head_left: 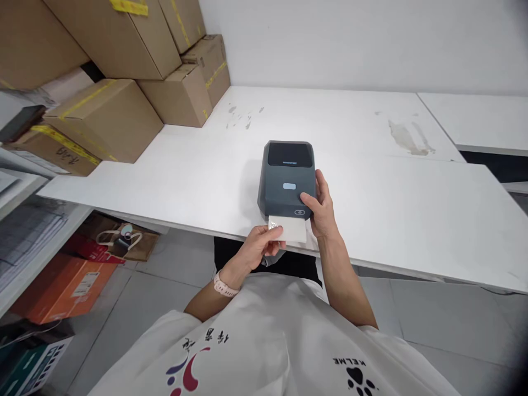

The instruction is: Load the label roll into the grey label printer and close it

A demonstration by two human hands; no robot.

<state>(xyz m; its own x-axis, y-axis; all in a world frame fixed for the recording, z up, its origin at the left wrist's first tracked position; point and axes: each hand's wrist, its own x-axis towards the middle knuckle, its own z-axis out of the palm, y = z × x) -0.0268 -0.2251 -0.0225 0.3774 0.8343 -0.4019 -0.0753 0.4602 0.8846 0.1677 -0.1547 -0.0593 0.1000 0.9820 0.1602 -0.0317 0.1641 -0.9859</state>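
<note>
A dark grey label printer [284,192] with a black window stands on the white table near its front edge. White label paper [295,231] sticks out of its front slot. My left hand [263,245] pinches the left side of this paper, thumb on top and fingers below. Something clear and shiny shows by the thumb; I cannot make out what it is. Against the printer's right side rests my right hand [323,209], its thumb on the top near the front corner and its fingers along the side, gripping it.
Several taped cardboard boxes [103,118] are stacked at the left end of the white table [371,209]. Below left stand a shelf [33,247], an orange box [66,286] and a paper bag [140,242]. A white wall [350,44] rises behind the table.
</note>
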